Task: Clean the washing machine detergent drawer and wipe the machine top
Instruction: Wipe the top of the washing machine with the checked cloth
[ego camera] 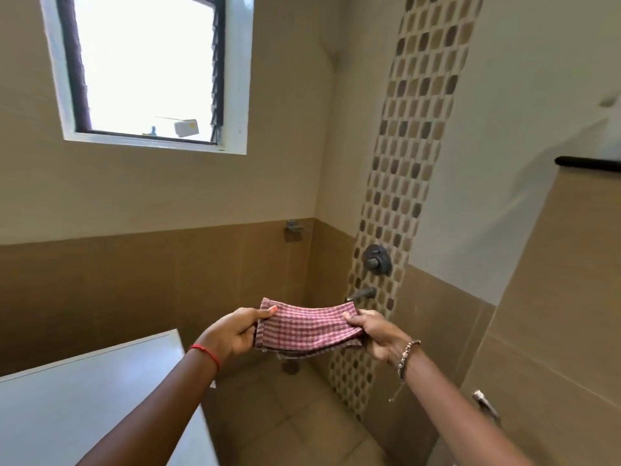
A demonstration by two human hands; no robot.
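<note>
A folded red-and-white checked cloth (307, 327) is stretched between my two hands in mid-air, in front of the tiled corner. My left hand (232, 334) pinches its left end, thumb on top. My right hand (376, 334) grips its right end. The white flat top of the washing machine (84, 398) fills the lower left, below and to the left of my left forearm. The detergent drawer is out of sight.
A wall tap spout (361, 294) and round mixer valve (378, 260) sit on the mosaic strip just behind the cloth. A floor drain (290, 367) lies below. A window (148, 68) is high on the left wall. A metal handle (484, 403) juts out at lower right.
</note>
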